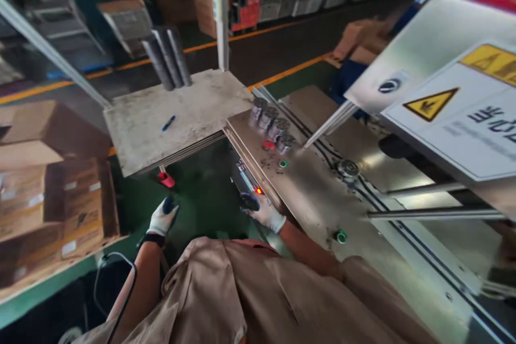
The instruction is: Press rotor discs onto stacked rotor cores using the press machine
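Note:
My left hand (163, 218), in a white glove with dark blue fingertips, hangs in the gap below the side table. Its fingers are loosely bent, with nothing visible in them; a dark band circles the wrist. My right hand (264, 212), gloved the same way, is beside the front edge of the metal bench (310, 199), close to a lit red-orange lamp (258, 191). Its fingers are apart and no held thing shows. Several round metal parts (278, 130) stand in a row on the bench. Another round metal part (348, 169) sits on the conveyor track.
A side table (189, 113) bears a blue pen (168, 123) and three tall grey stacks (168, 59). Under its edge hangs a red-handled thing (165, 179). Cardboard boxes (52, 183) stand left. A red button (268, 144), green button (341, 236) and machine housing (443, 80) are right.

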